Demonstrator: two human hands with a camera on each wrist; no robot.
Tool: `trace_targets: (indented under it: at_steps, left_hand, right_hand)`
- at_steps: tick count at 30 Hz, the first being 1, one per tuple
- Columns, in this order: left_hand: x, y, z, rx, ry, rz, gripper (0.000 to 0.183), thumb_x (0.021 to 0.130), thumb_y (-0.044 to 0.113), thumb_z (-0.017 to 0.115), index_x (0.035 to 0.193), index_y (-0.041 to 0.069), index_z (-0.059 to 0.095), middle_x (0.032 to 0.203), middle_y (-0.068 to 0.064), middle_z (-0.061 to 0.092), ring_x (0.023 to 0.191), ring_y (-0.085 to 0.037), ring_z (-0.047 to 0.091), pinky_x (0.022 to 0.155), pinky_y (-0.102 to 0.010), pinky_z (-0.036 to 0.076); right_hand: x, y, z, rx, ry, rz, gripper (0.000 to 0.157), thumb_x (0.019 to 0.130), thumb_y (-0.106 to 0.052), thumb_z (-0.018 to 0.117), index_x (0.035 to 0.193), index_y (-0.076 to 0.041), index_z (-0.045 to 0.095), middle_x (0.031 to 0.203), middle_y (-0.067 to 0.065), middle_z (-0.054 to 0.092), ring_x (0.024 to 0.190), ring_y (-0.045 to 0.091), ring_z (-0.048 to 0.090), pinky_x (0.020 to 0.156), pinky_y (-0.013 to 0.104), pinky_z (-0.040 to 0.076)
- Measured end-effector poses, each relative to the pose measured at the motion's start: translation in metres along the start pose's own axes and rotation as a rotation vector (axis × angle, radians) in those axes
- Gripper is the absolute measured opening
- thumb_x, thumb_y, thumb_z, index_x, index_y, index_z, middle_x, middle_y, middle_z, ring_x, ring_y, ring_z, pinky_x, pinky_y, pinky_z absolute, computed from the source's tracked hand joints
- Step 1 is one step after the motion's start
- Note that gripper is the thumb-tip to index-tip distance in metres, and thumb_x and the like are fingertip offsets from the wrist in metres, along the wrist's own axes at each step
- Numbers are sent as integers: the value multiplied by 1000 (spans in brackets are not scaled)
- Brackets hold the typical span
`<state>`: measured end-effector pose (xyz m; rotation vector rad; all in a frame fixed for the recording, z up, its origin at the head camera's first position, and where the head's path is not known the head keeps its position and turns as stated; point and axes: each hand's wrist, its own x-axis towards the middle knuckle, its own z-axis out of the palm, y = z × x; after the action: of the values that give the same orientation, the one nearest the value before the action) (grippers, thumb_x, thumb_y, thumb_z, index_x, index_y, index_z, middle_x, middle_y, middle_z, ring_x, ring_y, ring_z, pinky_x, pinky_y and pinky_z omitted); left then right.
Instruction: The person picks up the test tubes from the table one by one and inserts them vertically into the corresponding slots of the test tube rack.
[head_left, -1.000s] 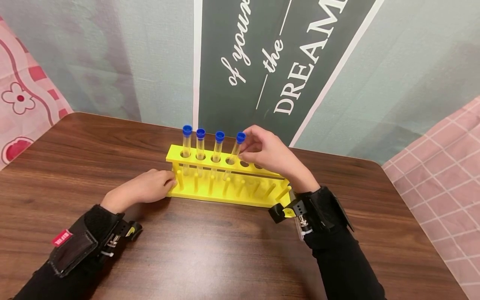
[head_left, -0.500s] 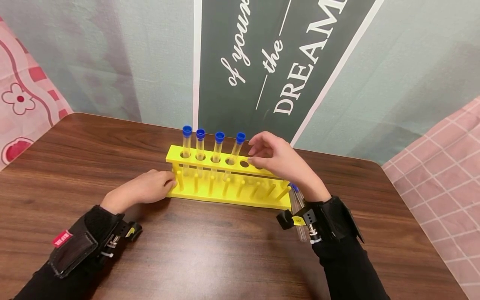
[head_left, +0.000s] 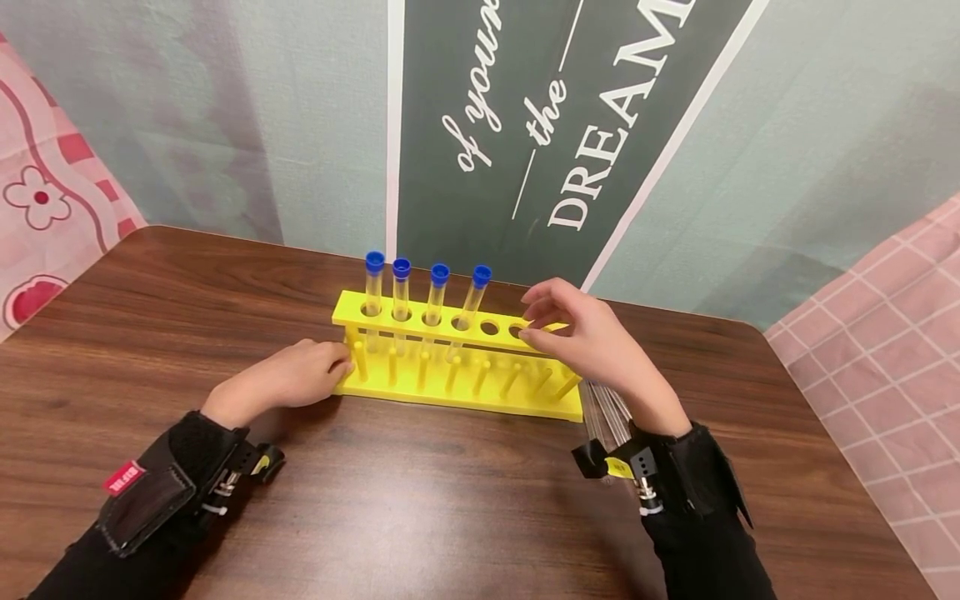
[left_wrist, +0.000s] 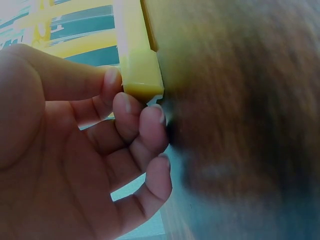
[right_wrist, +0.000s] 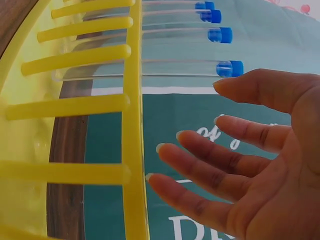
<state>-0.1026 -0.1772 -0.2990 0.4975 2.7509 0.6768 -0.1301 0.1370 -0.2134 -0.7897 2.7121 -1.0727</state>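
A yellow test tube rack stands on the wooden table, with a row of pegs along its base. Several clear test tubes with blue caps fill the holes on its left half; the rightmost of these, a test tube, leans to the right. My left hand pinches the left end of the rack's base, thumb and fingertips on the corner in the left wrist view. Over the rack's right part, my right hand holds nothing, its fingers spread and apart from the tubes in the right wrist view.
Loose clear tubes lie on the table by the rack's right end, partly hidden under the right wrist. Behind the table hangs a grey-green cloth with a dark lettered panel. Pink cloth borders both sides.
My right hand has come away from the leaning tube and moved right along the rack, leaving that tube in its hole. The left hand and the rack stay in place.
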Motion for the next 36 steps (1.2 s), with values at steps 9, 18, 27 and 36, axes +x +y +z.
trace_targets:
  at_steps: [9, 18, 27, 36]
  left_hand:
    - [0, 0, 0, 0, -3, -1, 18, 94, 11, 44, 79, 5, 51, 62, -3, 37, 54, -15, 36, 53, -27, 33]
    - [0, 0, 0, 2, 1, 1, 18, 94, 11, 44, 78, 6, 50, 62, -3, 37, 55, -15, 36, 54, -28, 32]
    - [0, 1, 0, 6, 3, 4, 19, 94, 11, 44, 77, 6, 49, 62, -3, 37, 55, -15, 36, 54, -28, 33]
    - [0, 1, 0, -9, 11, 7, 20, 94, 10, 44, 75, 7, 49, 61, -2, 37, 53, -14, 35, 52, -27, 31]
  right_hand:
    - [-17, 4, -9, -35, 35, 38, 31, 83, -9, 65, 111, -4, 51, 100, 12, 59, 95, 22, 57, 81, 40, 47]
    - [-31, 8, -18, -85, 71, 69, 30, 85, -9, 63, 111, -3, 51, 100, 11, 61, 96, 23, 58, 80, 41, 46]
    - [-39, 17, -24, -93, 94, 81, 29, 85, -9, 63, 111, -3, 51, 100, 12, 61, 94, 22, 58, 80, 34, 45]
    - [-43, 23, -32, -88, 108, 90, 29, 85, -12, 64, 110, -2, 51, 100, 12, 60, 94, 22, 58, 77, 24, 45]
